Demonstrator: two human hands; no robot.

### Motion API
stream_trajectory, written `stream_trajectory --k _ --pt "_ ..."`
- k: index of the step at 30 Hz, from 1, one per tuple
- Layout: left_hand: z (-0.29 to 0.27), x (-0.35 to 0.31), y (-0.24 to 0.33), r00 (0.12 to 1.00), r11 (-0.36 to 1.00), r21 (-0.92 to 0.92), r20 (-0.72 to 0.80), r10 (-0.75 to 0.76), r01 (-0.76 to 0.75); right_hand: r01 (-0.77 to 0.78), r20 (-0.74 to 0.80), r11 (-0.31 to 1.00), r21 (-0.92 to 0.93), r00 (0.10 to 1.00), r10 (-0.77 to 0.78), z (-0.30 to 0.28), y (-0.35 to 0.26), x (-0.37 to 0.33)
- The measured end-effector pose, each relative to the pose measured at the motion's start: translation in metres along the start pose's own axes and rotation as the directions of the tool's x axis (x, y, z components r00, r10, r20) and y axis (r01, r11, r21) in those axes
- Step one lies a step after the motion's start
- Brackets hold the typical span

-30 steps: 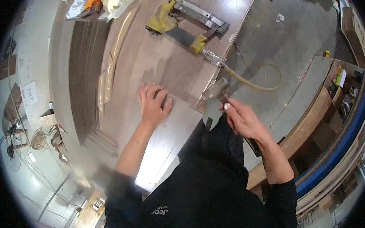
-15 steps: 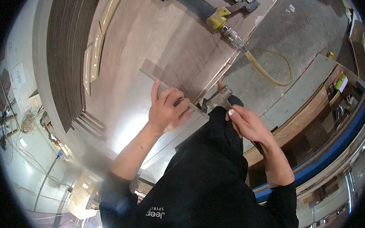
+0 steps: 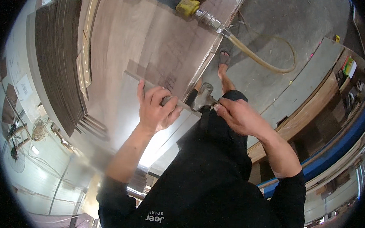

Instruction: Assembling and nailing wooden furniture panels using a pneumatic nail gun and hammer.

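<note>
Two hands on the job: left hand (image 3: pixel 154 112) has its fingers bent over the panel (image 3: pixel 130 95)'s far edge, little finger standing apart from the rest, thumb partly hidden so can't tell if it's pinching; right hand (image 3: pixel 241 116) has its fingers wrapped closed round the handle of the hammer (image 3: pixel 203 96). Hammer head sits by the panel's right end, can't tell if touching. Progress, my read: panel is in place on the bench (image 3: pixel 116 40), left hand looks to be steadying it, hammer is ready in hand at the edge. Not shown as done: any fixing, no nail heads to be made out, so can't call it fastened or count what's left. Panel looks grey, flat, smooth, strong glare off its near part, thin pale edge, dark shadow on the bench just past it; no damage I can make out. Hammer head is worn bare metal. Further out: yellow and black gun (image 3: pixel 188 3) on the bench beyond the panel, metal coupling (image 3: pixel 208 19) at its end, pale hose (image 3: pixel 251 55) looping over the floor (image 3: pixel 273 26). Brown sheet stack (image 3: pixel 55 58) on the left, shelf unit (image 3: pixel 305 102) on the right
</note>
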State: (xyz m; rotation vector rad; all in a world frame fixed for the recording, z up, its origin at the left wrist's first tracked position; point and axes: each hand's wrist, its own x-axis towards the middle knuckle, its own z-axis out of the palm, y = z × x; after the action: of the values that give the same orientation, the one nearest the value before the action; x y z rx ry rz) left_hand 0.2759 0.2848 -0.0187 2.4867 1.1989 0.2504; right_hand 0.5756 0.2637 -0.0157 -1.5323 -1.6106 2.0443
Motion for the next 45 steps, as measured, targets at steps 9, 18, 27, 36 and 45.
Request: stream_trajectory --k 9,18,27,36,45 --pt "0.002 -0.004 -0.002 1.0 1.0 -0.019 -0.022 0.0 0.0 0.029 -0.014 0.991 -0.133 0.999 -0.031 0.0 -0.002 -0.004" --pt "0.002 -0.008 -0.002 1.0 1.0 -0.013 0.001 0.002 -0.002 0.021 0.009 0.981 -0.193 1.0 -0.02 0.002 -0.005 -0.003" --pt "0.003 -0.009 0.001 1.0 1.0 0.001 -0.006 -0.012 0.012 -0.034 0.054 0.979 -0.201 0.997 0.046 0.006 -0.003 -0.003" --pt "0.002 -0.009 0.001 1.0 1.0 0.008 0.002 -0.005 0.005 0.035 0.059 0.977 -0.21 0.998 -0.023 0.008 0.005 -0.003" --pt "0.003 -0.012 0.002 1.0 1.0 0.007 -0.012 -0.005 0.005 0.044 0.111 0.978 -0.206 0.994 -0.021 0.011 0.008 0.0"
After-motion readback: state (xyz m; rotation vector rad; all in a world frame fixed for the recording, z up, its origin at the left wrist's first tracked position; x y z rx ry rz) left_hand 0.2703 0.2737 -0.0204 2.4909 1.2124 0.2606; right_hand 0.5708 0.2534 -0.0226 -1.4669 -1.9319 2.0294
